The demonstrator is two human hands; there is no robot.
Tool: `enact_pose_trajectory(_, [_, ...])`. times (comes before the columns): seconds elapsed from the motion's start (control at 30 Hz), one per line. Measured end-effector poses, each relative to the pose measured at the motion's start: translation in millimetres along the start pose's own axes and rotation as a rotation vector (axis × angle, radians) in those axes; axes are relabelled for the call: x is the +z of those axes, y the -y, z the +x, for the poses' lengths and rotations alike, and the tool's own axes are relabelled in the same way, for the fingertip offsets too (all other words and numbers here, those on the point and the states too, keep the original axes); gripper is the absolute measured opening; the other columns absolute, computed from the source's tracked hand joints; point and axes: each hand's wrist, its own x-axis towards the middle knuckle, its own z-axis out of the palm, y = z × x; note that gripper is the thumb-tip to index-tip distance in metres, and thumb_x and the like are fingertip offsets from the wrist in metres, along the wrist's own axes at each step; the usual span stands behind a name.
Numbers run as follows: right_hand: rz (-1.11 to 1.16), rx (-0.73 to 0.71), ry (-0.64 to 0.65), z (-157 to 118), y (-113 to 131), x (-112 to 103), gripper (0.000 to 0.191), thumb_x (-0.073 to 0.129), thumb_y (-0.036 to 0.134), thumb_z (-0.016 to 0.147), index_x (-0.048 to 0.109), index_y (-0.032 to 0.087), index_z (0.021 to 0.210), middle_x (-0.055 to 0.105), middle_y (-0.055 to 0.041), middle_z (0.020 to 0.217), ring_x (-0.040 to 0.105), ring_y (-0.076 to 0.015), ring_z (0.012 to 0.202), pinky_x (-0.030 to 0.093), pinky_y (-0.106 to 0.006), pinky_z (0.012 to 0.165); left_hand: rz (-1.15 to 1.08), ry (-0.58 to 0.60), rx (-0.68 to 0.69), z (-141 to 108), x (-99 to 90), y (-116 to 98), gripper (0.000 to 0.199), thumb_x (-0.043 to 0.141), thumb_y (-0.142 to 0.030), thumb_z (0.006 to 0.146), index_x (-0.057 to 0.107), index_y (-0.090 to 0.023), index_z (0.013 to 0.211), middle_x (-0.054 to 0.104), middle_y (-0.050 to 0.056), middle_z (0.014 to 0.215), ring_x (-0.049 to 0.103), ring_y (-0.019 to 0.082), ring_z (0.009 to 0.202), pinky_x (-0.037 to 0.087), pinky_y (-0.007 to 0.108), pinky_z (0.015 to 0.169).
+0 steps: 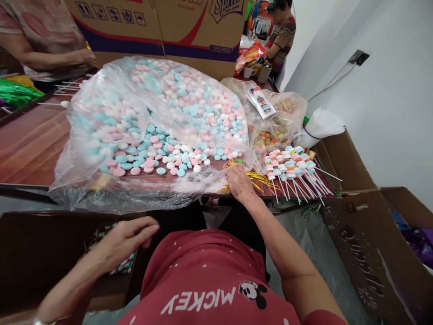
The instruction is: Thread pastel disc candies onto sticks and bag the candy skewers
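Observation:
My left hand [130, 239] hangs over an open cardboard box [40, 257] below the table edge. Its fingers point right, loosely stretched and a little blurred, with nothing visible in them. At the table's front edge, my right hand [240, 183] has its fingers bent down over small orange and green candies [235, 163]. Whatever its fingertips pinch is hidden. Beside that hand lie yellow twist ties [262, 180] and a stack of candy skewers [289, 163] on white sticks. A large clear plastic bag [81, 117] spills pink, blue and white candies [160, 151] onto the table.
A big printed carton [189, 34] stands behind the candy bag. Bags of small ring-shaped candies [270, 135] lie to the right, with a silver packet [261, 103] on top. Cardboard boxes [358, 253] stand at right. Two people work beyond the table.

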Motion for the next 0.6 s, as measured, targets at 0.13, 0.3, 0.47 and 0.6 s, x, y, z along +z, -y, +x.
enact_pose_trajectory(0.13, [0.003, -0.051, 0.022, -7, -5, -20, 0.023, 0.045, 0.009, 0.094, 0.067, 0.012, 0.092, 0.063, -0.012, 0.096, 0.053, -0.0231, 0.096, 0.045, -0.035, 0.087, 0.075, 0.294, 0.351, 25, 46.7, -41, 0.027, 0.047, -0.032, 0.094, 0.071, -0.019, 0.093, 0.072, 0.0, 0.071, 0.063, 0.012, 0.062, 0.049, 0.019, 0.06])
enact_pose_trajectory(0.3, [-0.093, -0.328, -0.113, -30, -11, -60, 0.021, 0.045, 0.016, 0.097, 0.066, 0.014, 0.097, 0.062, -0.0104, 0.091, 0.051, -0.0226, 0.09, 0.045, -0.034, 0.078, 0.04, -0.052, 0.892, 67, 81.9, -85, 0.026, 0.041, -0.014, 0.096, 0.062, -0.015, 0.112, 0.071, 0.011, 0.101, 0.065, 0.017, 0.094, 0.051, 0.031, 0.087])
enact_pose_trajectory(0.47, [-0.076, -0.525, -0.281, -54, -7, -86, 0.024, 0.042, 0.019, 0.099, 0.065, 0.013, 0.093, 0.063, -0.0111, 0.093, 0.051, -0.0219, 0.09, 0.047, -0.036, 0.083, 0.207, 0.078, 0.825, 97, 88.0, -116, 0.027, 0.048, -0.027, 0.094, 0.06, -0.013, 0.114, 0.068, 0.014, 0.112, 0.061, 0.025, 0.102, 0.047, 0.041, 0.092])
enact_pose_trajectory(0.6, [0.015, -0.545, -0.343, -68, -5, -92, 0.023, 0.04, 0.017, 0.1, 0.063, 0.016, 0.097, 0.064, -0.0097, 0.096, 0.055, -0.0212, 0.1, 0.048, -0.037, 0.089, 0.098, 0.469, 0.494, 101, 89.2, -123, 0.024, 0.052, -0.036, 0.089, 0.063, -0.015, 0.09, 0.066, 0.003, 0.079, 0.058, 0.017, 0.071, 0.046, 0.029, 0.067])
